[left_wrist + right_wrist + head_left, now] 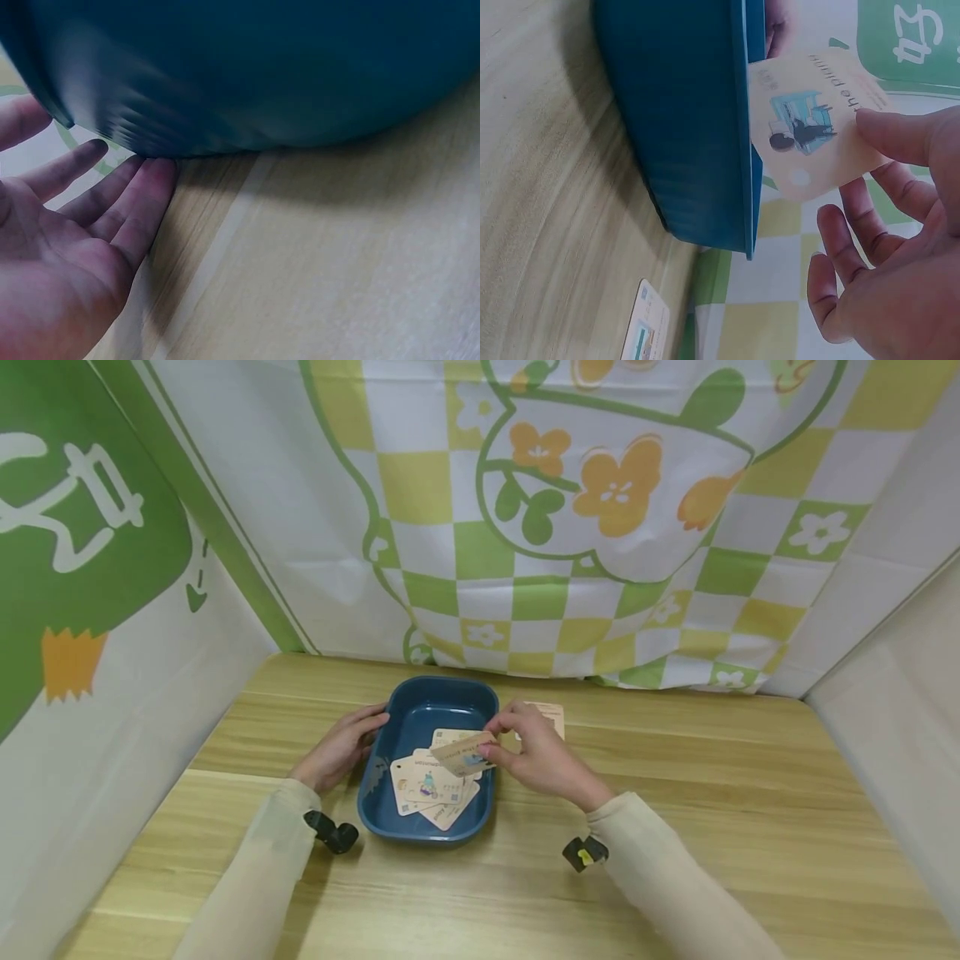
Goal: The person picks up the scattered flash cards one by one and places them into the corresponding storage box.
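Note:
My right hand (546,758) pinches a picture card (804,120) between thumb and fingers over the right rim of a blue plastic bin (375,814). A piano drawing and the words "the piano" show on this card in the right wrist view. Several more cards (427,787) lie overlapping inside the bin, the top one showing a badminton picture. At the bin's left side is my left hand (341,747), its fingers (154,187) extended and touching the outer wall near the bottom.
Another card (555,717) lies on the wooden table (675,793) behind my right hand, partly hidden by it. A checkered, flower-print cloth (487,602) hangs along the table's back edge. White side walls (172,635) flank the table.

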The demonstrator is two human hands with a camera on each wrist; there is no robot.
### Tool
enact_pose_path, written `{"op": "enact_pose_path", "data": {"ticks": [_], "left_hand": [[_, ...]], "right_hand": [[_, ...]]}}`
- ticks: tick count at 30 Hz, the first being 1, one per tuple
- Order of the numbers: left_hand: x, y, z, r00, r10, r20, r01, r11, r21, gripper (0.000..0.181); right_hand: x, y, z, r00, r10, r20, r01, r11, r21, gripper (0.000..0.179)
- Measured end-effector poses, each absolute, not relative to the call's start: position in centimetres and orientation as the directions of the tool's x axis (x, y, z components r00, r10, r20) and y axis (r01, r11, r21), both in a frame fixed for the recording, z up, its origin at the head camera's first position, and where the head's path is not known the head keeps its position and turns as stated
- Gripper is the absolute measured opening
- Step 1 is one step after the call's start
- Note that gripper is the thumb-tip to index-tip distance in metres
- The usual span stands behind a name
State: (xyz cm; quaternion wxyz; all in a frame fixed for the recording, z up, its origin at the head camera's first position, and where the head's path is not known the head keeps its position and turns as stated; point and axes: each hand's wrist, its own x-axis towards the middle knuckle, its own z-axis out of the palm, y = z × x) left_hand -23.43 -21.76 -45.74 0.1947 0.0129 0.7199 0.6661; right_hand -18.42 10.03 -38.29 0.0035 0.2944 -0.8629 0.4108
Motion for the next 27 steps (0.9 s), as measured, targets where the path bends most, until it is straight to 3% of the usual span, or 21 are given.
{"op": "enact_pose_path", "data": {"ticks": [27], "left_hand": [[-23.4, -21.7, -45.7, -0.926, 0.267, -0.267, -0.251, 0.094, 0.963, 0.063]], "right_hand": [[-18.4, 11.3, -38.9, -0.854, -0.469, 0.227, -0.477, 0.53, -0.701, 0.025]]}}
